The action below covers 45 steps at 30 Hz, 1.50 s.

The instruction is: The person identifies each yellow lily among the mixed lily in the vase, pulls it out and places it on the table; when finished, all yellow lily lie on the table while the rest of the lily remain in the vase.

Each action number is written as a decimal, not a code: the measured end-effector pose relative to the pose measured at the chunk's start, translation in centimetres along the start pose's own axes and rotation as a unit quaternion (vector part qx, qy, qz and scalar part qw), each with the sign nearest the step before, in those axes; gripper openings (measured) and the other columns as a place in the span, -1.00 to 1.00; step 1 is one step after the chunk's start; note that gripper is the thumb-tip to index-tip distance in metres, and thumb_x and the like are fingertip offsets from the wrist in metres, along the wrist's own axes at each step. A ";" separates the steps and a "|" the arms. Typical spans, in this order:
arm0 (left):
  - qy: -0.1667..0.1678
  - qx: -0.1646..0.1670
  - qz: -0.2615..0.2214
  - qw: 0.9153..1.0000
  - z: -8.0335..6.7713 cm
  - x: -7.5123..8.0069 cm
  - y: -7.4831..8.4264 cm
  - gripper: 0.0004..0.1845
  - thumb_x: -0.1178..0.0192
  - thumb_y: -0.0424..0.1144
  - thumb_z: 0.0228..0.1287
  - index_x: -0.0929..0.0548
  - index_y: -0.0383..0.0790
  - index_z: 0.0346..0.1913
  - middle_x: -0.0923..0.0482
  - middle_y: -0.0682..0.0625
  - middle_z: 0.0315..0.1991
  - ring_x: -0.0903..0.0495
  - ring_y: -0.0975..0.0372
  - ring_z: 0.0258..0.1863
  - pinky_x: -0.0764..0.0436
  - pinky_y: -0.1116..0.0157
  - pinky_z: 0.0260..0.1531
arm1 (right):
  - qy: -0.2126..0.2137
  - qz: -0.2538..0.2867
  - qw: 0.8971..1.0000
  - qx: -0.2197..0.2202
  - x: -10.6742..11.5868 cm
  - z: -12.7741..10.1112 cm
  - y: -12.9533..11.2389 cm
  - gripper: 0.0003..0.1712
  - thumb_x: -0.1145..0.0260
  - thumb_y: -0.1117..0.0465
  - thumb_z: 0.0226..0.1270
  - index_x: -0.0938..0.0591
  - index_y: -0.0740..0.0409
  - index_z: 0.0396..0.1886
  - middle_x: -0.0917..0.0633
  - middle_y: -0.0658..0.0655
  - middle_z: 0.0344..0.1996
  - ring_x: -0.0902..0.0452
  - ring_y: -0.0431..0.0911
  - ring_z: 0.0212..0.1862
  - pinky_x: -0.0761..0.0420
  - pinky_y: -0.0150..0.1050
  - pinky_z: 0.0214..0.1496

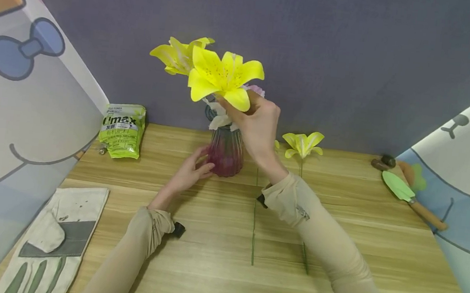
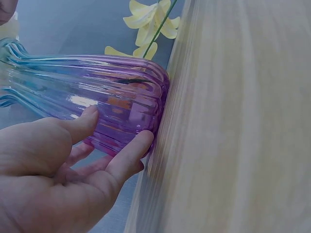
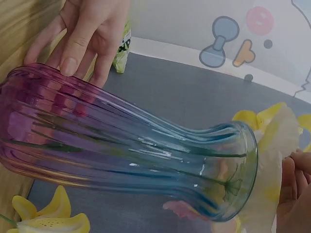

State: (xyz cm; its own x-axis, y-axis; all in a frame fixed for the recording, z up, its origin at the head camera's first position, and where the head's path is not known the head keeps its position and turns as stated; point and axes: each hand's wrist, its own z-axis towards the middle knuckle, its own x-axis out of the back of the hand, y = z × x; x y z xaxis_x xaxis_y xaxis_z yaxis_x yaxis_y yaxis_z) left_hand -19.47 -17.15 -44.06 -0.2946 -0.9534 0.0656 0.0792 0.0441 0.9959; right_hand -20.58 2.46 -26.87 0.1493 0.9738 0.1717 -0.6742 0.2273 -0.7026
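Note:
A ribbed glass vase (image 1: 225, 155), purple-pink below and blue near the flared mouth, stands upright near the back wall. My left hand (image 1: 187, 172) holds its lower left side, the thumb (image 2: 82, 124) on the near face and other fingers round the side. Above the mouth, my right hand (image 1: 259, 125) pinches a yellow lily (image 1: 224, 77) just below its bloom. Another yellow lily (image 1: 173, 55) leans left behind it, with white petals (image 1: 219, 120) and a pink flower (image 1: 255, 90) at the mouth. Green stems (image 3: 146, 158) show inside the glass.
Right of the vase lies a yellow lily (image 1: 303, 144) with its long stem toward me; another stem (image 1: 254, 233) lies beside it. A green fertilizer bag (image 1: 121, 131) stands back left, a work glove (image 1: 56, 233) front left. A green trowel (image 1: 399, 186) lies right by dark lumps (image 1: 381, 163).

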 end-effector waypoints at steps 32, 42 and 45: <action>0.004 0.000 0.002 1.000 0.1 0.0 -0.2 -0.30 -0.07 -0.55 0.62 -0.06 -0.42 0.67 -0.04 -0.45 0.62 -0.23 -0.32 0.54 -0.64 -0.05 0.33 | 0.160 0.219 0.956 -0.115 2.6 0.4 4.1 -0.89 -0.58 0.44 0.30 -0.79 0.32 -0.40 -0.81 0.08 -0.50 -0.74 -0.13 -0.46 -0.66 -0.36 -0.48; 0.006 0.005 -0.002 1.000 0.1 -0.1 -0.2 -0.31 -0.06 -0.55 0.63 -0.06 -0.42 0.67 -0.03 -0.45 0.63 -0.21 -0.31 0.56 -0.61 -0.10 0.35 | 0.169 0.233 0.952 -0.103 2.9 0.5 3.8 -0.87 -0.58 0.44 0.31 -0.78 0.30 -0.42 -0.81 0.12 -0.50 -0.68 -0.16 -0.54 -0.52 -0.46 -0.68; 0.005 0.003 -0.003 1.000 0.0 -0.1 -0.1 -0.31 -0.06 -0.55 0.63 -0.06 -0.42 0.67 -0.03 -0.45 0.63 -0.21 -0.31 0.56 -0.61 -0.11 0.35 | 0.174 0.220 0.954 -0.108 3.2 0.7 3.6 -0.87 -0.60 0.40 0.31 -0.78 0.28 -0.40 -0.82 0.12 -0.45 -0.73 -0.15 -0.49 -0.56 -0.47 -0.67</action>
State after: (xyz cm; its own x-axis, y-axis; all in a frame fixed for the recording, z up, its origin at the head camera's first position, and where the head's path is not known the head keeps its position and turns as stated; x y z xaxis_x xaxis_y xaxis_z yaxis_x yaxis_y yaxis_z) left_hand -19.50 -17.09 -44.18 -0.2855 -0.9566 0.0589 0.0710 0.0401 0.9967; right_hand -23.04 6.40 -28.36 0.1430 0.9116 -0.3855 -0.5676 -0.2436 -0.7865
